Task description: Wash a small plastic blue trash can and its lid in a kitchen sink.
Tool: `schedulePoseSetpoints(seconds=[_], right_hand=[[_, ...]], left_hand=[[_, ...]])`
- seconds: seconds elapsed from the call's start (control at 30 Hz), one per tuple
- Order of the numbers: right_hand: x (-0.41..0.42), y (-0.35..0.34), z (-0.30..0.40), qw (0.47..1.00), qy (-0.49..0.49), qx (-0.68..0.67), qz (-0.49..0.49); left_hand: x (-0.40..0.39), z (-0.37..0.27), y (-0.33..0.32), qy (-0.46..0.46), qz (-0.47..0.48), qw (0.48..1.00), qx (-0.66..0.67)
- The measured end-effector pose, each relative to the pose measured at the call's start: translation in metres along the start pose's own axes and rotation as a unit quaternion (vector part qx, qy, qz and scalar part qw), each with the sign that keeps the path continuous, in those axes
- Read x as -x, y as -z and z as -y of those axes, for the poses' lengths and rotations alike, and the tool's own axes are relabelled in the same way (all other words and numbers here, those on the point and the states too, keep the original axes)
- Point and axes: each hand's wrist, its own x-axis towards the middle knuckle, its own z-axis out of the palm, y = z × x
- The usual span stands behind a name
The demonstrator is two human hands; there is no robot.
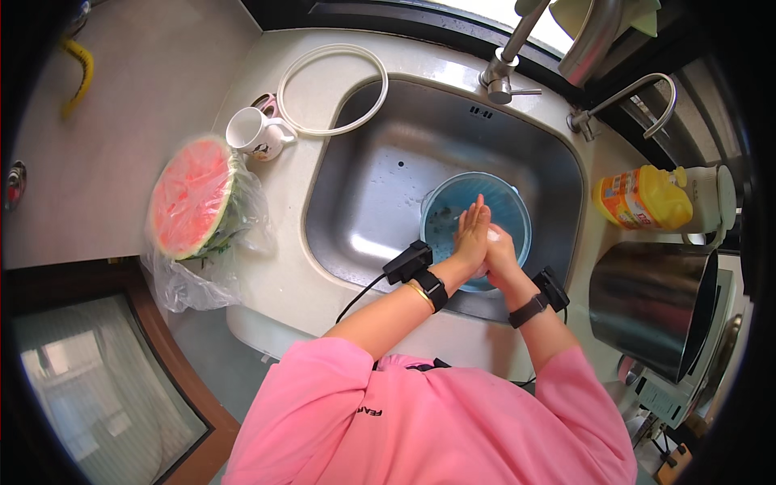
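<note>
Over a round blue basin (445,194) in the stainless steel sink (370,182), my two hands are pressed together. My left hand (471,239) lies flat with its fingers stretched away from me, its palm side against my right hand (502,257). White matter (493,235), perhaps soap or foam, shows on the right hand, and more whitish stuff is partly visible under the palms. Whether a solid piece is between the hands is hidden. The basin seems to hold water with dark bits in it. Black devices are strapped to both wrists.
Left on the counter (285,242) are a plastic-wrapped watermelon half (191,197), a white mug (251,133) and a pale ring (285,79) overhanging the sink. Behind stand a faucet (500,88) and a thin curved tap (636,91). A yellow jug (642,197) and metal pot (642,303) are right.
</note>
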Motion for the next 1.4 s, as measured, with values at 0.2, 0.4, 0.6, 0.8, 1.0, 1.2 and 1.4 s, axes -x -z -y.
schedulePoseSetpoints(seconds=[0.2,0.4,0.6,0.8,1.0,1.2,1.4], right_hand=[[-0.002,-0.003,0.008,0.998,-0.055,0.025,-0.002],[0.003,0.015,0.024,0.97,-0.179,-0.137,0.092],[0.016,0.024,0.044,0.979,-0.086,-0.098,0.154],[0.019,0.041,0.054,0.993,0.026,0.046,0.103],[0.036,0.019,0.091,0.952,0.277,0.112,-0.067],[0.068,-0.043,0.136,0.735,0.545,0.399,-0.061],[0.066,-0.032,0.16,0.717,0.519,0.443,0.143]], left_hand=[[0.001,-0.017,0.029,-0.204,-0.05,0.96,-0.187],[-0.051,-0.084,0.162,-0.278,-0.337,0.668,-0.602],[-0.054,-0.111,0.215,-0.213,-0.269,0.617,-0.709],[0.001,-0.165,0.16,-0.36,-0.155,0.737,-0.551],[0.039,-0.176,0.128,-0.385,-0.085,0.774,-0.495],[0.045,-0.165,0.091,-0.41,0.011,0.732,-0.545],[0.042,-0.165,0.082,-0.492,-0.003,0.689,-0.532]])
